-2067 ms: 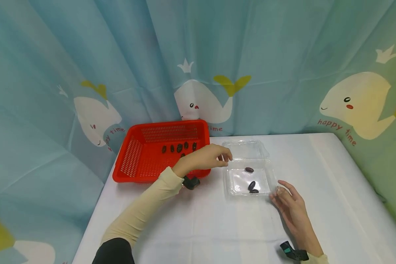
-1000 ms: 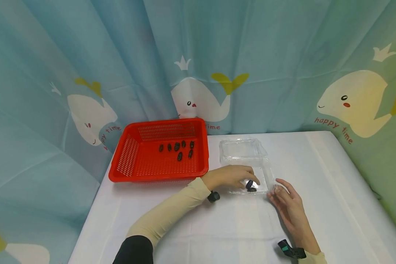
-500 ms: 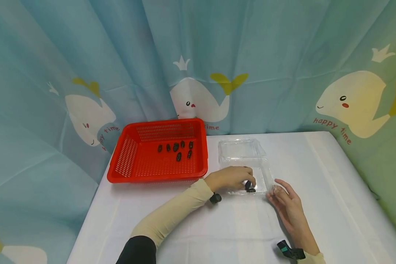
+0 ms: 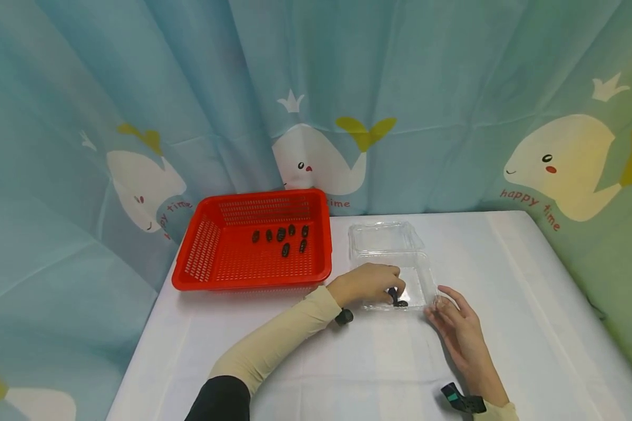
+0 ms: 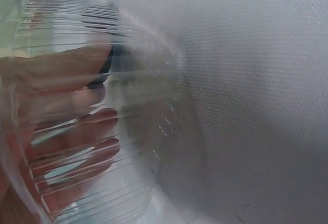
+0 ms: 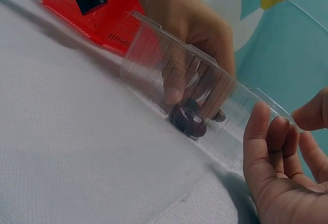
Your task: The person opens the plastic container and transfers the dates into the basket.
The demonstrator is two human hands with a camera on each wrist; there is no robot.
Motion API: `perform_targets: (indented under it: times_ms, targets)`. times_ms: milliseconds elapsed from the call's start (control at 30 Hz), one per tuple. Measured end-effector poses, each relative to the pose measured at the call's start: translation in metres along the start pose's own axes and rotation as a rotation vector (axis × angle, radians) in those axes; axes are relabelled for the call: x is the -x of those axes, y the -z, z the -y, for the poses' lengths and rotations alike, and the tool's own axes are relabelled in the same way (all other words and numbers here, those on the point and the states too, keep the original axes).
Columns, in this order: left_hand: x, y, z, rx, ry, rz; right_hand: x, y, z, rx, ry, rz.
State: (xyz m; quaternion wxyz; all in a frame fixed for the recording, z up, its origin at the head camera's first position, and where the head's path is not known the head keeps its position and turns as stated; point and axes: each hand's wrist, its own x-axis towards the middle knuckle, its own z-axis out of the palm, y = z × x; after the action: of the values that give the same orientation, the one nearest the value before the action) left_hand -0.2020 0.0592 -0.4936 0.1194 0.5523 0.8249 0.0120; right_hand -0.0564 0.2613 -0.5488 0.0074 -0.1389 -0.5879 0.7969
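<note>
A clear plastic clamshell box (image 4: pixel 423 283) stands on the table with its lid (image 4: pixel 381 237) folded back. My left hand (image 4: pixel 367 282) reaches down into the box, and its thumb and fingers pinch a dark date (image 4: pixel 392 294) near the front wall. Beside it another dark date (image 4: pixel 402 303) lies on the floor of the box. Through the clear wall in the right wrist view, dark dates (image 6: pixel 188 122) show under the left fingertips. My right hand (image 4: pixel 460 330) holds the box's right front rim between thumb and fingers. The left hand covers part of the box's inside.
A red plastic basket (image 4: pixel 226 272) stands left of the box, with several dark wrinkled dates (image 4: pixel 281 234) spaced out on its floor. White cloth (image 4: pixel 358 362) covers the table. A blue-green curtain (image 4: pixel 432 70) with whale prints hangs behind.
My left hand has moved from beside the basket down into the box and closed on a date, which has shifted slightly left. The right hand keeps its hold on the rim.
</note>
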Motion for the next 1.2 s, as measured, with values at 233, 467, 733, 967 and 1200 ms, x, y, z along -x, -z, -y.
perform_targets:
  times_ms: [233, 467, 733, 967, 1200]
  targets:
    - [0.002, 0.001, -0.002, -0.098, -0.006, -0.025, 0.001, 0.000, 0.001, 0.002, -0.005, 0.002]
    - [0.004, 0.006, -0.001, -0.099, -0.005, -0.055, 0.001, 0.000, 0.001, 0.002, -0.008, 0.001]
    - [0.017, 0.023, 0.001, -0.094, 0.022, -0.087, 0.001, -0.001, 0.000, -0.009, -0.004, -0.008]
    - [0.034, 0.043, 0.007, -0.037, 0.061, -0.083, 0.001, -0.003, -0.001, -0.024, 0.016, 0.012]
    - [0.054, 0.065, 0.021, 0.064, 0.108, -0.080, 0.001, -0.002, 0.001, -0.021, 0.024, 0.012]
